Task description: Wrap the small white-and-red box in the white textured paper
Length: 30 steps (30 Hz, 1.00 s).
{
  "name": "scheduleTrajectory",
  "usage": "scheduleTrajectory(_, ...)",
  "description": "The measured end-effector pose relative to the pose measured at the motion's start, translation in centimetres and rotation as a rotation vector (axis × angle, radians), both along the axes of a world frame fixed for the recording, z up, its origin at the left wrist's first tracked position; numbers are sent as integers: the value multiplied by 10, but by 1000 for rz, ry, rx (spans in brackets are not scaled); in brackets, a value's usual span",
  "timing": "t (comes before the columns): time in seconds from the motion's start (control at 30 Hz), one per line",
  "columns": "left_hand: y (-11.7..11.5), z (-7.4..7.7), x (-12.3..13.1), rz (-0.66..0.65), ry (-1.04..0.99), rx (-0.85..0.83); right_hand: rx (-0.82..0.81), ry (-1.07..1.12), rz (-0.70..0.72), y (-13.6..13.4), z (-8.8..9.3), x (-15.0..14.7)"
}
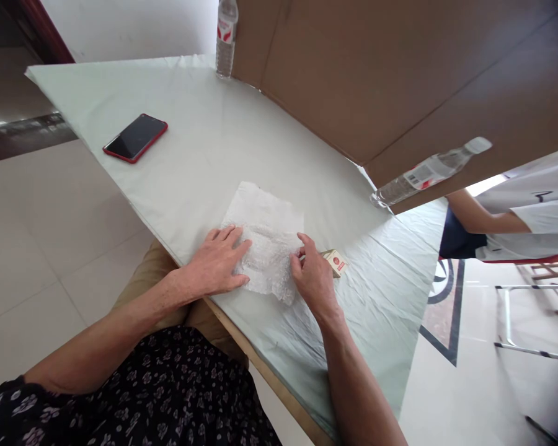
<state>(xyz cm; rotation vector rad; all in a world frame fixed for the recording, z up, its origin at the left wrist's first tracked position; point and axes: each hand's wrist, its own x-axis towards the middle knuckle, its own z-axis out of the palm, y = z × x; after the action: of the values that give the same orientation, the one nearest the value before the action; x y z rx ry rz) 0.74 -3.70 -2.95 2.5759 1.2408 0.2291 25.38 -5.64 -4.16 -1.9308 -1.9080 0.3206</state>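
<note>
A crinkled, whitish, see-through sheet of bubble wrap [265, 214] lies on the cloth-covered table in front of me. My left hand [221, 260] rests flat on its left edge, fingers spread. At the right edge is my right hand [312, 272], its fingers loosely curled and the thumb apart from the index finger; the fingertips touch or hover close to the sheet. A small cream box [337, 263] with red print sits just beyond the right hand, partly hidden by it.
A phone in a red case [136, 137] lies at the left. Behind stands a tall cardboard panel [316, 74], with an upright plastic bottle [225, 40] at its left end and another bottle [428, 173] against its right part. A person's arm [478, 214] shows past the table [186, 167].
</note>
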Motion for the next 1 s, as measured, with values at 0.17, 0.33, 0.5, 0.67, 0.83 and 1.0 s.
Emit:
scheduleTrajectory(0.17, 0, 0, -1, -11, 27, 15, 37, -51, -55, -3, 5, -2)
scheduleTrajectory(0.33, -1, 1, -5, -1, -33, -22, 206, -37, -114, -18, 24, 16)
scheduleTrajectory(0.5, 6, 7, -11, -7, -170, -6, 195, -117, -113, -30, 25, 65)
scheduleTrajectory(0.67, 21, 4, -14, -42, -340, -21, 53, -27, -160, -34, 7, 88)
scheduleTrajectory(0.83, 27, -9, -13, -35, -348, -57, 31, 111, -218, -29, 3, 81)
scheduleTrajectory(1.0, 24, -14, -12, -42, -310, -48, 143, 248, -185, -25, 24, 53)
